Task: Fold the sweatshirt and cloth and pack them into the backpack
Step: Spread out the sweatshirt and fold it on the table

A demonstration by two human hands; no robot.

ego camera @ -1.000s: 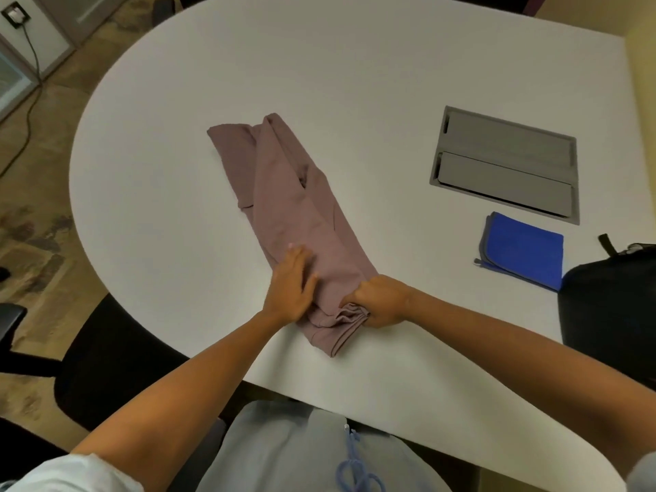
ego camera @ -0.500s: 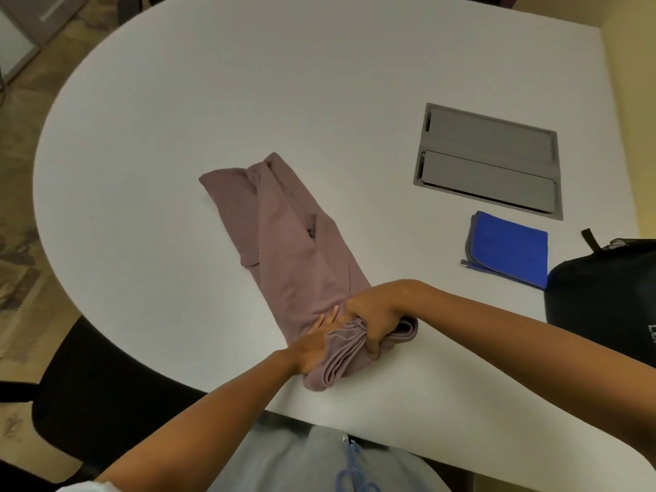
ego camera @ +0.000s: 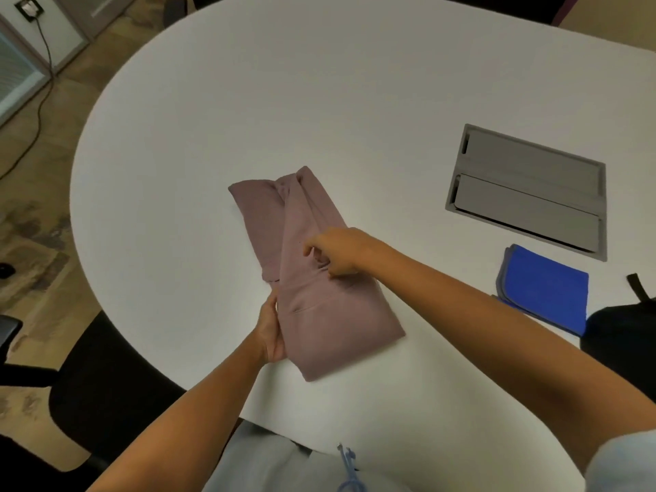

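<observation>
The mauve sweatshirt [ego camera: 319, 314] lies folded in a long strip on the white table [ego camera: 248, 101], its near end doubled over onto the middle. My right hand [ego camera: 337, 253] pinches the doubled-over hem on top of the sweatshirt with curled fingers. My left hand [ego camera: 273, 328] grips the left edge of the fold, its fingers hidden under the fabric. The blue cloth [ego camera: 546, 289] lies folded flat to the right. Beside it, at the right edge of the view, only part of the black backpack [ego camera: 617, 332] shows.
A grey cable hatch [ego camera: 529, 190] is set into the table behind the blue cloth. A black office chair [ego camera: 106, 385] stands at the table's near left edge. A cable [ego camera: 39, 101] runs across the floor at far left.
Both hands gathered the near end of the sweatshirt and carried it away from me onto the middle. The strip is now shorter. My right hand moved up the table with the hem.
</observation>
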